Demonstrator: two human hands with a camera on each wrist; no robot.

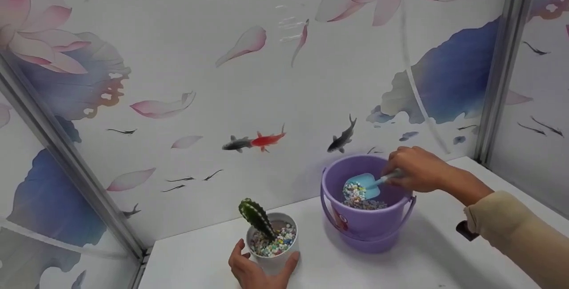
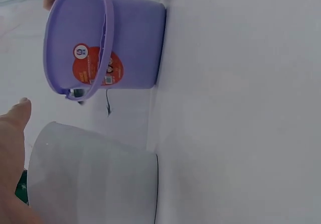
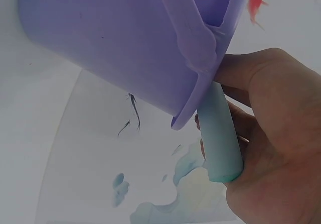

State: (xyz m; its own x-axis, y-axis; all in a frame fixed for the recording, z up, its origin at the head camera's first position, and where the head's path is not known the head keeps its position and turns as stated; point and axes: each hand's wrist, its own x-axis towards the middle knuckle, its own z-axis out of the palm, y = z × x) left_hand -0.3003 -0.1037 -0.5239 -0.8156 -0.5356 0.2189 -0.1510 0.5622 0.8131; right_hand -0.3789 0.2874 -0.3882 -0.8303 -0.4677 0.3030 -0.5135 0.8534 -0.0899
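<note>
My right hand (image 1: 420, 169) grips the handle of a small light-blue shovel (image 1: 368, 183) over the rim of a purple bucket (image 1: 371, 229). Colourful pebbles (image 1: 354, 190) lie on its scoop, which is tilted down inside the bucket above more pebbles. In the right wrist view, the pale handle (image 3: 220, 143) sticks out past the bucket's rim. My left hand (image 1: 260, 273) holds a white flowerpot (image 1: 273, 260), thumb on one side and fingers on the other. A green cactus (image 1: 258, 220) leans to the left in it, surrounded by multicoloured pebbles (image 1: 281, 241).
Both containers stand on a white table (image 1: 191, 258), the bucket to the right of the pot. Close behind rises a white panel (image 1: 200, 71) printed with lotus flowers and fish. Metal posts (image 1: 500, 66) frame it on both sides. The bucket's handle (image 2: 106, 43) hangs down its front.
</note>
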